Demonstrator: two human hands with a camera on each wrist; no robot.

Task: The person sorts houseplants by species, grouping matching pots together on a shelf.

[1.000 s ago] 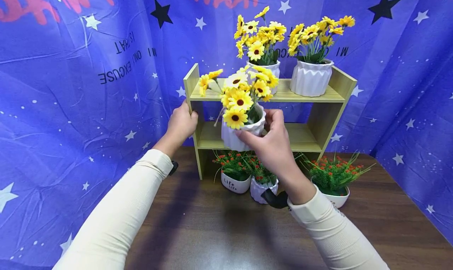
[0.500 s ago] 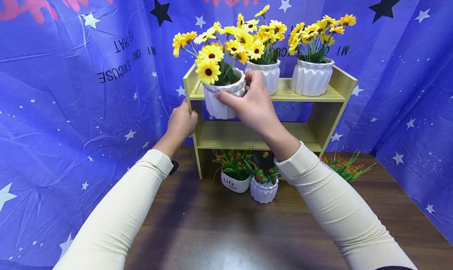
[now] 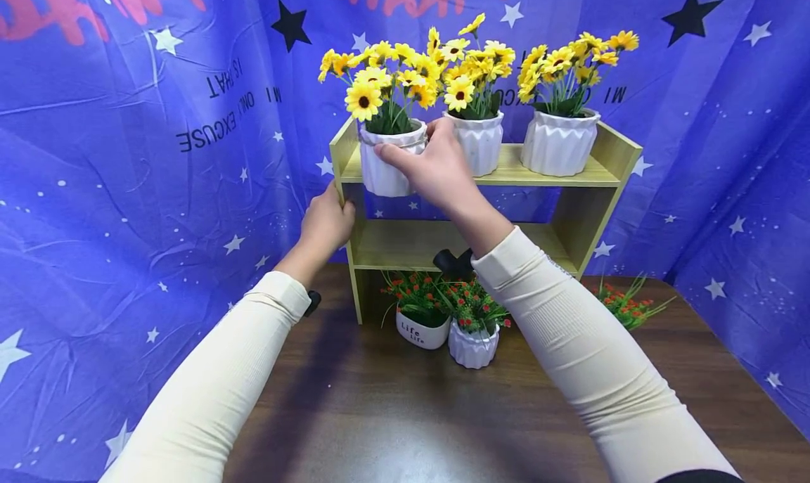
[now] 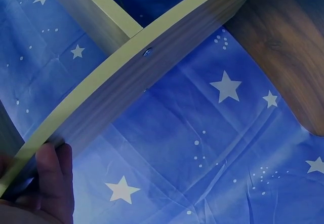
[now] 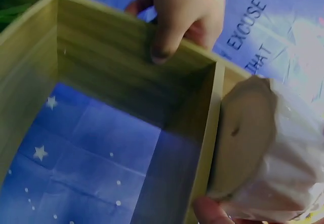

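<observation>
White flowerpot (image 3: 383,171) in right grip (image 3: 440,168)

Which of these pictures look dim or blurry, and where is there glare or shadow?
Head view: mostly crisp, with glare on the table and a long shadow; left wrist view: dim and bluish, the left hand darkened; right wrist view: soft, the white pot blurred, the curtain washed out at upper right.

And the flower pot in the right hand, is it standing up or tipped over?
Upright: in the head view, the white fluted pot has its rim on top and yellow flowers above.
</observation>
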